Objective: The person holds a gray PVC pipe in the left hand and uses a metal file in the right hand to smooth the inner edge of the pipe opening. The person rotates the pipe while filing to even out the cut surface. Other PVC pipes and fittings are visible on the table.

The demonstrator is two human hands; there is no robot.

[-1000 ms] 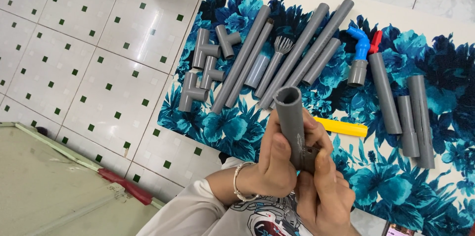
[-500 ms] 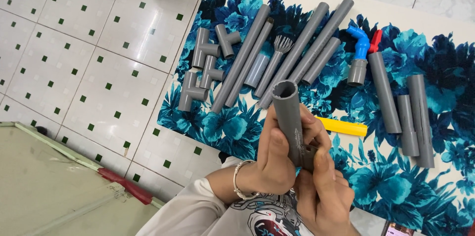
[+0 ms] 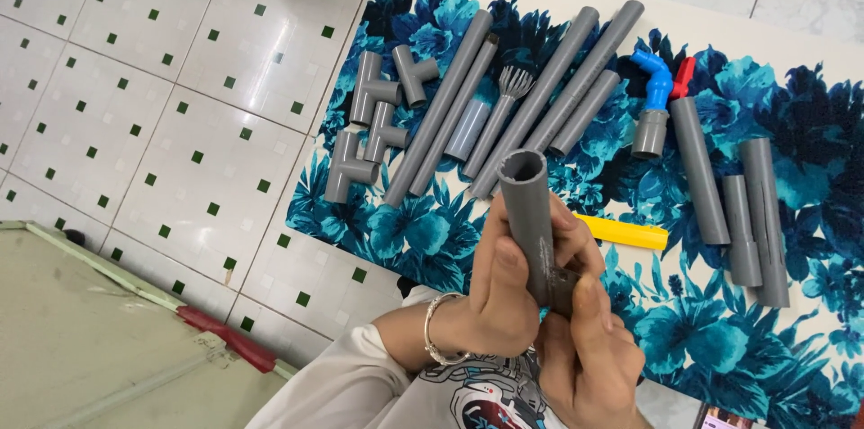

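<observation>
Left hand [image 3: 504,298]: lower centre of frame, fingers wrapped shut around the grey pipe, thumb lying along its near side; silver bracelet [image 3: 434,330] at the wrist.
Right hand [image 3: 589,348]: just below and right of the left, touching it, fingers closed on the pipe's lower end where a darker grey fitting [image 3: 562,289] sits.
Grey pipe [image 3: 526,213]: upright, tilted slightly left, open end up at frame centre; lower part hidden between both hands, upper part rising clear above the left thumb.
Mat [image 3: 810,123]: blue floral sheet across the right half of frame, on white tiles with green dots.
Tee fittings [image 3: 369,136]: four grey ones clustered at the mat's upper left, well apart from the hands.
Long pipes [image 3: 540,96]: several grey lengths laid diagonally, upper centre, behind the held pipe's open end.
Blue elbow [image 3: 655,78]: upper right, on a short grey stub, red piece [image 3: 684,76] just beside it.
Yellow bar [image 3: 625,233]: flat on the mat, just right of the left hand's fingers.
Short pipes [image 3: 751,204]: three grey lengths, right edge.
</observation>
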